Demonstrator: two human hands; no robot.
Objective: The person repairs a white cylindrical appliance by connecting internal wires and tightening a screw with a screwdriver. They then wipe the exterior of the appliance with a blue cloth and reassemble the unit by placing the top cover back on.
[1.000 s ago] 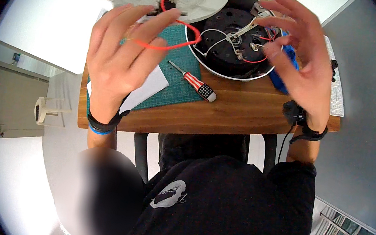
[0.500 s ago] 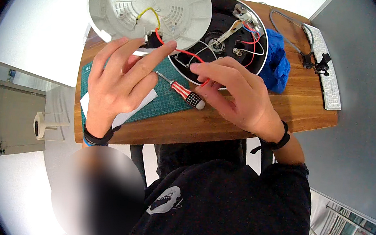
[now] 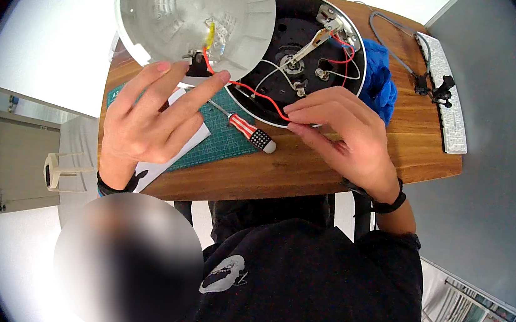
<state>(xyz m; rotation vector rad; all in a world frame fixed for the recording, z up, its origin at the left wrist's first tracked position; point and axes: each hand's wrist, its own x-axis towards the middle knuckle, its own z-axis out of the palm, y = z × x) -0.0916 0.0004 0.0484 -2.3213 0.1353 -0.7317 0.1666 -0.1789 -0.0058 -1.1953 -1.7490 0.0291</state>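
Observation:
At the upper left, a white round plastic cover (image 3: 241, 18) stands tilted with its hollow inside showing. My left hand (image 3: 150, 109) is at its lower rim, fingers spread and fingertips against the edge; the thumb is mostly hidden. A red wire (image 3: 262, 93) runs from a small black part (image 3: 201, 67) inside the cover, past my left fingertips. Its other end is pinched between the thumb and fingers of my right hand (image 3: 349, 133). Behind the wire lies a round black appliance base (image 3: 290, 35) with a white rim, metal brackets and several wires.
A screwdriver (image 3: 251, 132) with a striped, dotted handle lies on a green cutting mat (image 3: 215, 150). White paper (image 3: 171, 152) is under my left hand. A blue cloth (image 3: 379, 86) sits beside the base. A white power strip (image 3: 449, 106) with a cable lines the wooden table's (image 3: 419, 153) right side.
My right hand has moved right and down, drawing the red wire straighter. The cover has shifted left and tilted, with my left hand shifting left too.

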